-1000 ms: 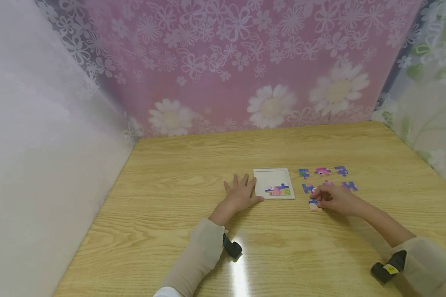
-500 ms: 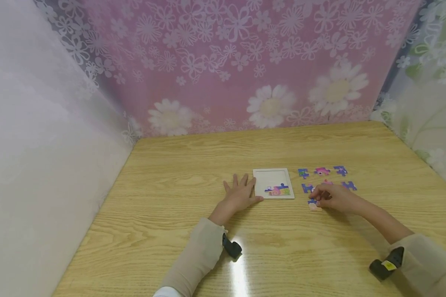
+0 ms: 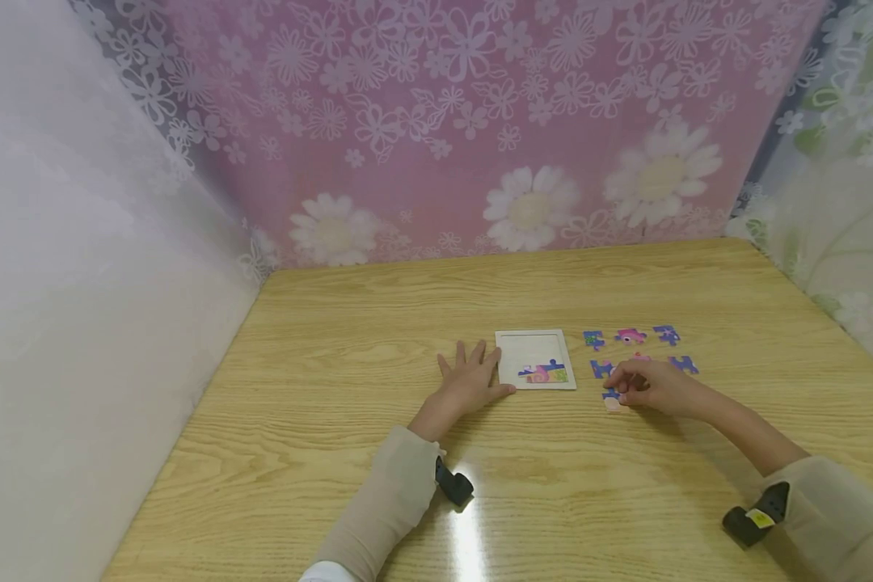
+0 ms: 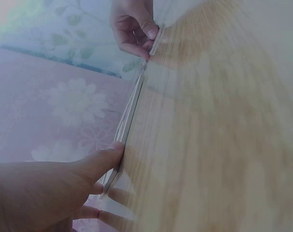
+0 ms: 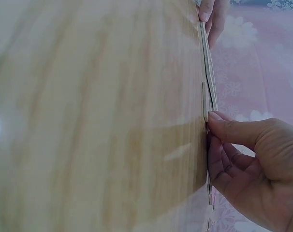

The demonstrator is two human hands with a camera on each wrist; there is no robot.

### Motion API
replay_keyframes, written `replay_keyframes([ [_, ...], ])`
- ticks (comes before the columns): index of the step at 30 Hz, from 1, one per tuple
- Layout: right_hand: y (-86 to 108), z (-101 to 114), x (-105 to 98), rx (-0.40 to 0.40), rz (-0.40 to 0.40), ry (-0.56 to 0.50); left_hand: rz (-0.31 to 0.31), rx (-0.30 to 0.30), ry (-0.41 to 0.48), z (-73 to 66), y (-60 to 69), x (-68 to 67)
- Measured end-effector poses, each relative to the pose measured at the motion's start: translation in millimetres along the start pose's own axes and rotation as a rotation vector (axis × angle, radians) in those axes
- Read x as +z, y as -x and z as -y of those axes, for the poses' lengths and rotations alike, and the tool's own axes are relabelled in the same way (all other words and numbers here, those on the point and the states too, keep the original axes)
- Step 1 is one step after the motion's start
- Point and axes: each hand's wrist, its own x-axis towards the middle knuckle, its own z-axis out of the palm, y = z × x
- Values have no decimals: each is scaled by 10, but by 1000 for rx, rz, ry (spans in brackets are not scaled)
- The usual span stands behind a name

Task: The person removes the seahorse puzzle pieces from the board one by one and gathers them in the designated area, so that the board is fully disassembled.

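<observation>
A square white puzzle tray (image 3: pixel 509 356) lies on the table, with joined pieces (image 3: pixel 546 373) in its lower right corner. My left hand (image 3: pixel 466 386) rests at its left side, fingers spread and straight; thumb and index touch the tray's edge. To the right, my right hand (image 3: pixel 658 390) pinches a blue and cream jigsaw piece (image 3: pixel 612 401) between thumb and fingers, its right part covered. In the right wrist view, the thumb (image 5: pixel 228 124) meets the thin edge of that piece (image 5: pixel 205 102), which is low at the table surface.
Several loose jigsaw pieces lie in rows beyond the right hand, among them a pink one with an eye (image 3: pixel 630 336), a starfish one (image 3: pixel 667 334) and a blue one (image 3: pixel 684 364). The wooden table (image 3: pixel 320 364) meets a flowered pink wall (image 3: pixel 422 186) at the back.
The right hand and the piece it pinches have shifted very slightly left since a second ago. The left hand and tray look the same.
</observation>
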Motion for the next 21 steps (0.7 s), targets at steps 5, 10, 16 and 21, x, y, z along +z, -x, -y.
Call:
replay_keyframes([
  [5, 7, 5, -16, -23, 11, 12, 4, 1, -3, -8, 4, -3],
  [10, 0, 42, -41, -46, 17, 28, 8, 0, -8, -18, 9, 0],
  [16, -117, 173, -96, -46, 0, 25, 5, 0, -10, -9, 6, 3],
  [21, -279, 326, -120, -36, 0, 45, -4, 6, -3, 4, 2, -4],
])
